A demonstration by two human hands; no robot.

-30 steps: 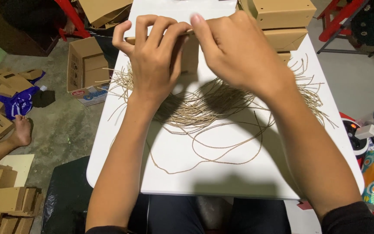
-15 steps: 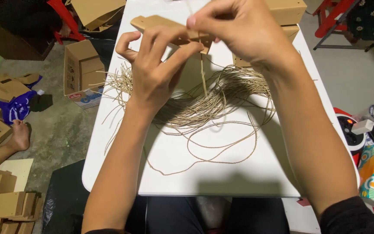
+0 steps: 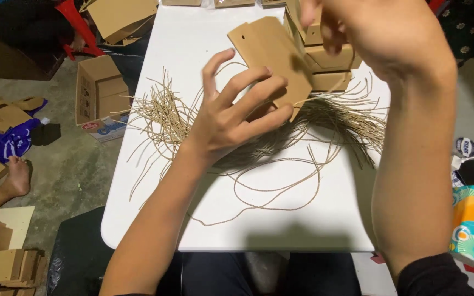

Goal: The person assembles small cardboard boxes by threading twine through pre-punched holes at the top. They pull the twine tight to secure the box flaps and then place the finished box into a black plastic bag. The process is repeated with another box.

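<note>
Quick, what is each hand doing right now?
Left hand: shut on the flat cardboard piece, fingers spread over it.
Right hand: raised above the stacked cardboard boxes; its grip cannot be told.

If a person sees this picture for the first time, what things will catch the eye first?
First comes the left hand at the centre, holding a flat brown cardboard piece over the white table. Under it, a big loose heap of tan paper cords spreads across the table. The right hand is raised at the upper right, in front of stacked cardboard boxes.
</note>
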